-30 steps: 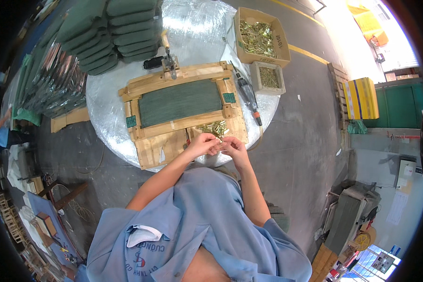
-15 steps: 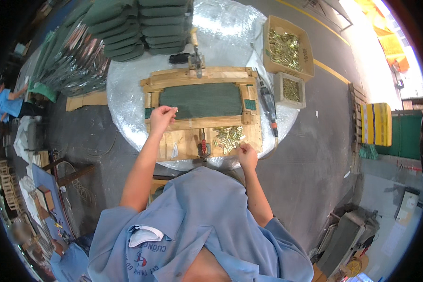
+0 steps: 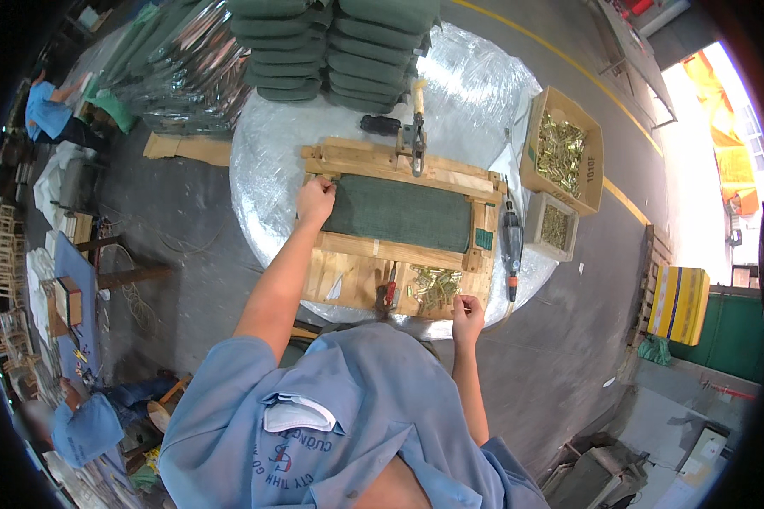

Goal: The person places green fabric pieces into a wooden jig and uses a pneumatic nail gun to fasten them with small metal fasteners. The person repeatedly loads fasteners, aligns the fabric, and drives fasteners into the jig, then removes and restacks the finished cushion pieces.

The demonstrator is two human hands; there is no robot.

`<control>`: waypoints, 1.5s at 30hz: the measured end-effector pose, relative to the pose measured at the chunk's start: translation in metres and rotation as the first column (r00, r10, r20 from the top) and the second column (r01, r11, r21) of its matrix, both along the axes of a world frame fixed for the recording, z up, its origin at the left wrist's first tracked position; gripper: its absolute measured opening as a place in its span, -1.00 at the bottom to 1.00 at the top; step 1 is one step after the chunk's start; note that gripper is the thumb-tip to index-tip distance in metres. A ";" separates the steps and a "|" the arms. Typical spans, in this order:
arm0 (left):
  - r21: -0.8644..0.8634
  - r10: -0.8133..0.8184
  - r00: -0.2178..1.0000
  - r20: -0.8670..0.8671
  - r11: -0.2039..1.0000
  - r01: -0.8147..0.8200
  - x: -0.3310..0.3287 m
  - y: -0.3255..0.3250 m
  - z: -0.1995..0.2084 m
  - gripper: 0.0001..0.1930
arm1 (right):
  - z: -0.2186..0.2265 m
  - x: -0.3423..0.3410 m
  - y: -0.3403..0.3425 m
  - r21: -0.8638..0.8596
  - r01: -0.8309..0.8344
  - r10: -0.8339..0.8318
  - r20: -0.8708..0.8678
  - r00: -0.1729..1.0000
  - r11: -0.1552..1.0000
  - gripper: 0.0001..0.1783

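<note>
I can pass over the green panel (image 3: 403, 210) inside the wooden frame (image 3: 424, 254), rightward from the left hand (image 3: 316, 201). Far side: yellow-handled clamp (image 3: 411, 140), then cushion stacks (image 3: 373, 53). Near side: red-handled clamp (image 3: 390, 293), metal pieces (image 3: 435, 287), right hand (image 3: 468, 321). Right side: power driver (image 3: 512, 242), then carton (image 3: 593, 174) and small bin (image 3: 552, 251).

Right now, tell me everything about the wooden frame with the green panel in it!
The wooden frame is a rectangle of pale boards lying flat on the round, shiny-topped table. It surrounds a dark green, cloth-looking panel. A toggle clamp sits at its far edge, a red-handled clamp at its near side. Small gold-coloured metal pieces lie on its near base board. The left hand seems to touch its far left corner.
</note>
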State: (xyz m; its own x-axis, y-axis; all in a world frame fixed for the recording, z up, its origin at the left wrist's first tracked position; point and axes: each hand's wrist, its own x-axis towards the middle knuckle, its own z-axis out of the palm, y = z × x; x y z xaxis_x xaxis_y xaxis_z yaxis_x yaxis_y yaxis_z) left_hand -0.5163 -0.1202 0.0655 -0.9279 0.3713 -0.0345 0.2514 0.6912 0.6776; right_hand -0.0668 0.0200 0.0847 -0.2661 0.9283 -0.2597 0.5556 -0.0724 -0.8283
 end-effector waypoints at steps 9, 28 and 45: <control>0.254 0.032 0.993 0.117 0.965 -0.061 0.006 -0.012 0.004 -0.70 | 0.025 -0.068 0.053 0.110 -0.041 0.053 -0.111 0.992 0.993 -0.81; 0.247 0.102 0.977 0.186 0.958 -0.147 0.001 -0.009 0.011 -0.69 | 0.012 -0.190 0.146 0.273 -0.022 -0.110 0.456 0.883 0.962 -0.71; 0.392 -0.054 0.981 -0.186 0.911 0.124 0.087 -0.062 0.055 -0.76 | -0.028 -0.033 0.190 0.416 -0.133 -0.062 0.423 0.904 0.900 -0.08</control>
State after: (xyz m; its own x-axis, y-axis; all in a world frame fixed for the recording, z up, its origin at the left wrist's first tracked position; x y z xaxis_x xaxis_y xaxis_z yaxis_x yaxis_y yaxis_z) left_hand -0.4289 -0.1823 0.1202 -0.8693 0.4024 0.2871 0.4331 0.3400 0.8348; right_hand -0.0995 0.2097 0.0563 -0.2590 0.9637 0.0645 0.8484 0.2589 -0.4617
